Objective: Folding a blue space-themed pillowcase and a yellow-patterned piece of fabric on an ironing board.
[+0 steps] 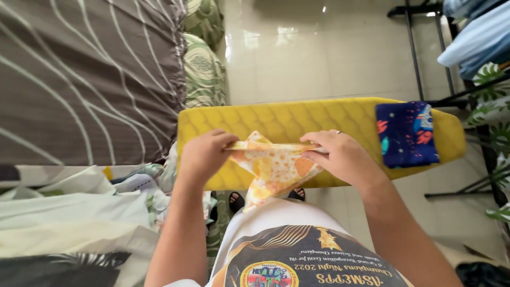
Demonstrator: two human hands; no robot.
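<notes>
Now both my hands pinch a yellow cloth (pixel 273 165) over the ironing board (pixel 297 119).
My left hand (pixel 204 154) and right hand (pixel 342 154) grip its top edge; the rest hangs down. A blue folded cloth (pixel 406 134) lies right, a bed (pixel 85 79) left, on pale tiled floor (pixel 319 53).

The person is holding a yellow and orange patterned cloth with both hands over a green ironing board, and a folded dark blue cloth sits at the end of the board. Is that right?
Not quite. The ironing board is yellow, not green, as the head view shows. The rest holds: the left hand and the right hand both hold the yellow and orange patterned cloth over the board, and the folded dark blue cloth lies at its far end.
</notes>
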